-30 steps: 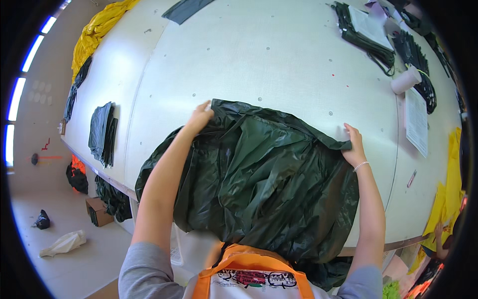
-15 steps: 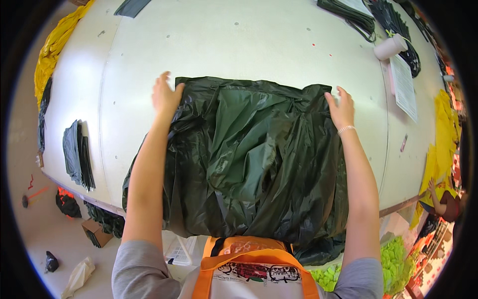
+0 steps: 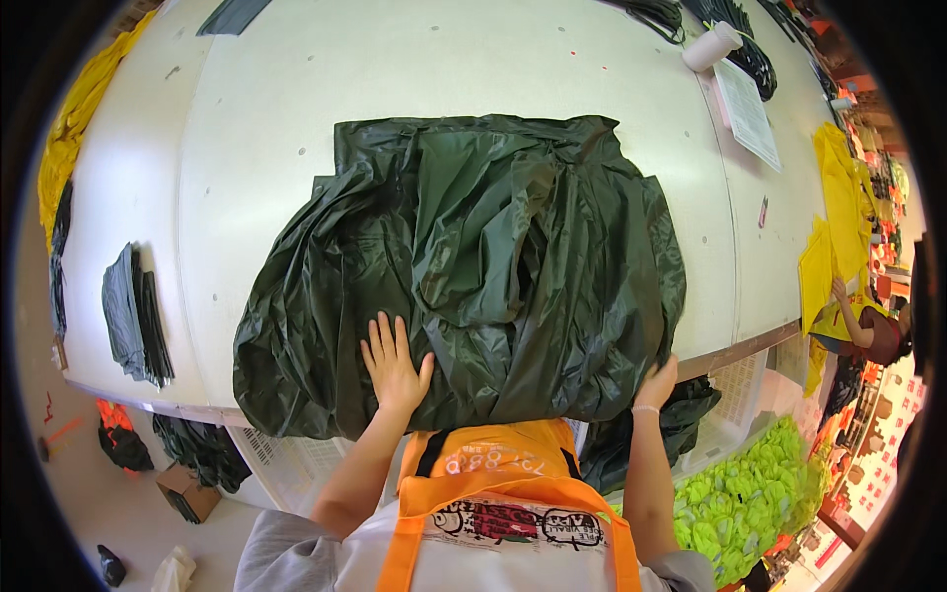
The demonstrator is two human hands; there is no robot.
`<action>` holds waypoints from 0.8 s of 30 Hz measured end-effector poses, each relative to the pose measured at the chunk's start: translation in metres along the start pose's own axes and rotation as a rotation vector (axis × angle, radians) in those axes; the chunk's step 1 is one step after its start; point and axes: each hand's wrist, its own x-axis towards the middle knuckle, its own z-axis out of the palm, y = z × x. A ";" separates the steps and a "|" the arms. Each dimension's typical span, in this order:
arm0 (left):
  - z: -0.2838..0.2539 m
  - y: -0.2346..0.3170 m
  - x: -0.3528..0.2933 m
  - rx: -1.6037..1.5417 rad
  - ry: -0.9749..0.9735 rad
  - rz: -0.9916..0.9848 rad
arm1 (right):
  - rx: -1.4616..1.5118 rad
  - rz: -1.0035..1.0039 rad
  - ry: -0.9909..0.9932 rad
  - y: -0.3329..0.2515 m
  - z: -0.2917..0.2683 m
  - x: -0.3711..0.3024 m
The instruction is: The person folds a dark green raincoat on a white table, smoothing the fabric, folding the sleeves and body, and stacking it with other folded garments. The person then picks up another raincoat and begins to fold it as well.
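Observation:
A crumpled dark green plastic garment (image 3: 473, 237), shiny and gathered in folds, lies spread on the white table (image 3: 256, 118) in front of me. Its lower edge reaches the table's near edge. My left hand (image 3: 397, 373) rests flat on its lower part, left of the middle, with the fingers spread. At the lower right edge of the garment is my right hand (image 3: 653, 383); its fingers are partly hidden by the material, and whether they grip it does not show.
Flat dark green pieces (image 3: 136, 314) lie at the table's left. Toward the back right are a white cup (image 3: 712, 45), a printed sheet (image 3: 747, 113) and dark bundles (image 3: 735, 39). Bright green material (image 3: 745, 493) fills a container at lower right. Another person (image 3: 873, 331) is at the far right.
Both hands have come back from the garment's top corners to its lower part, the left onto its surface, the right to its edge. The garment appears farther up and more spread at the sides.

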 end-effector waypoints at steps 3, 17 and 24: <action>0.006 -0.003 -0.005 0.004 0.042 -0.008 | -0.043 0.057 -0.045 -0.019 -0.005 0.039; -0.007 0.058 0.051 -0.677 0.293 -0.145 | 0.712 -0.418 -0.330 -0.211 -0.048 0.093; -0.078 0.097 0.075 -1.165 0.395 -0.155 | 1.443 0.279 -0.786 -0.311 -0.017 0.011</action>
